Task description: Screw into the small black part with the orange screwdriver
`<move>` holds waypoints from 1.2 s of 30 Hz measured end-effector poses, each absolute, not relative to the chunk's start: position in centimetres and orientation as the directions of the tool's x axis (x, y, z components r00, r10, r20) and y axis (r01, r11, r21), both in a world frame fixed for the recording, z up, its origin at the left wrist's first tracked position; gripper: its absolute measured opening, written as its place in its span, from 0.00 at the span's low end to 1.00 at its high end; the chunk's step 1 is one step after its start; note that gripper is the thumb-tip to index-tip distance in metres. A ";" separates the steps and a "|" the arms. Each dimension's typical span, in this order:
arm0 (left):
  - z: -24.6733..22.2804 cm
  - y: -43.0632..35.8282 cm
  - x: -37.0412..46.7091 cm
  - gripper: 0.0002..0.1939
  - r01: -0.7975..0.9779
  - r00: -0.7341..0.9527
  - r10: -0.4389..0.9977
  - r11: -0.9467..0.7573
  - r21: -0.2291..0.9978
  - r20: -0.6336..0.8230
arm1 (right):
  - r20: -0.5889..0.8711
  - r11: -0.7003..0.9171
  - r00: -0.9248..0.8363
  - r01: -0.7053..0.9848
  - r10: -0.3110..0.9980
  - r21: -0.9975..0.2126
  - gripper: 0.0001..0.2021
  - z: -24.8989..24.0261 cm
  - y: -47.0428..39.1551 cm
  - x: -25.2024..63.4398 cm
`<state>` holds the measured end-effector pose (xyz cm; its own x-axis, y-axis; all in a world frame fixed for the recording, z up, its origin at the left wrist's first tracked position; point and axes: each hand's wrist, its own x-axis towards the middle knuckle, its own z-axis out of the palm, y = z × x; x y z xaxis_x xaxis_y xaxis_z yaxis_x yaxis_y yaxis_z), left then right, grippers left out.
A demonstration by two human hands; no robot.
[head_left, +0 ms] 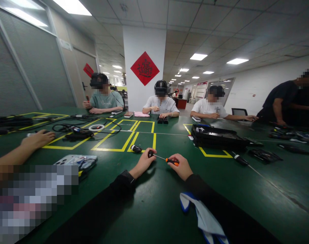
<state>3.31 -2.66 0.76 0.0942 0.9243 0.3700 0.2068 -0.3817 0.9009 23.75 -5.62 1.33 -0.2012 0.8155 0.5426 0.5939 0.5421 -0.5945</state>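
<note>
Above the green table, my right hand is closed around the orange and black handle of a screwdriver. The thin metal shaft points left toward my left hand. That hand grips a small dark round piece, and the shaft's tip meets it or lies very close. I cannot make out what kind of part it is. Just beyond my left hand lies a black and white cylindrical object. A white cloth with blue edging rests beside my right forearm.
Black trays are stacked at right, near another black and white tool. Cables and a white ring lie at left, behind a grey case. A neighbour's hand rests at left. Several people sit or stand across the table.
</note>
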 end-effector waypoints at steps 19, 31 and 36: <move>0.3 -2.2 3.5 0.11 0.195 0.180 0.919 -0.382 0.903 0.350 | 0.430 0.517 -0.311 0.666 0.848 -0.538 0.14 0.5 -4.6 23.8; 0.7 -2.6 3.6 0.12 0.249 0.142 0.919 -0.392 0.886 0.367 | 0.411 0.495 -0.288 0.625 0.865 -0.603 0.08 0.6 -5.0 23.9; 0.3 -2.5 3.6 0.12 0.224 0.156 0.929 -0.365 0.904 0.337 | 0.444 0.544 -0.332 0.641 0.833 -0.541 0.08 0.7 -4.8 24.1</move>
<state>3.61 -2.45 0.34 0.1560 0.9286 0.3366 0.2240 -0.3652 0.9036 24.10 -4.81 0.74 -0.3315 0.8326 0.4437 0.6411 0.5439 -0.5415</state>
